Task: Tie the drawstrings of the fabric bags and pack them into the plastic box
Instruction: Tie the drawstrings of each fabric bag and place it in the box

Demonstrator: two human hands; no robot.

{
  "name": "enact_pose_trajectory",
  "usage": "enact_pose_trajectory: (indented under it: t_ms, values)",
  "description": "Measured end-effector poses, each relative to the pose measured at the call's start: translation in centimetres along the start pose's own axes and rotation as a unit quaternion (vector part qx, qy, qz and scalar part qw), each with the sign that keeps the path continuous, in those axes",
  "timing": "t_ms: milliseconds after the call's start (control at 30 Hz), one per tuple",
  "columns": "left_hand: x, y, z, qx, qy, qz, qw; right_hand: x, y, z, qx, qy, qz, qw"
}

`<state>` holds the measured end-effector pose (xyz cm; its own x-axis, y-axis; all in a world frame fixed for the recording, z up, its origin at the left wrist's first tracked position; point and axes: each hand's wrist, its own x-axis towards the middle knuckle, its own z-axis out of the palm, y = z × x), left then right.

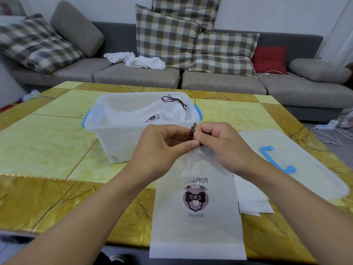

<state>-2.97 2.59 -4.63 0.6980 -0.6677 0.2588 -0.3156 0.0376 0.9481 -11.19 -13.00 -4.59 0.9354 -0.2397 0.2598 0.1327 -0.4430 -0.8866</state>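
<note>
Nearest, the white fabric bag (pixel 196 211) lies limp on the counter (pixel 57 197), thin, soft and seemingly light; best held at its gathered neck. Both the left hand (pixel 164 144) and right hand (pixel 219 144) pinch the dark drawstring (pixel 192 131) there. Beyond, the plastic box (pixel 122 142) already holds a tied bag (pixel 172 108).

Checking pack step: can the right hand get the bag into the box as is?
Probably yes. The box sits open just beyond the right hand, lid off to the side. But both hands are pinching the bag drawstring.
</note>
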Motion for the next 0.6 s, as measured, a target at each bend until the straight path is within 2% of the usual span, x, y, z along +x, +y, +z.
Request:
enact_pose_trajectory:
  t_ms: [267, 600]
  values:
    - [0.34, -0.13, -0.04, 0.0, 0.051, -0.044, 0.998, 0.16, 0.41, 0.48, -0.028, 0.013, -0.004, 1.0]
    - [0.37, -0.51, -0.13, 0.086, 0.037, -0.008, 0.996, 0.11, 0.04, 0.57, -0.063, 0.015, -0.014, 0.998]
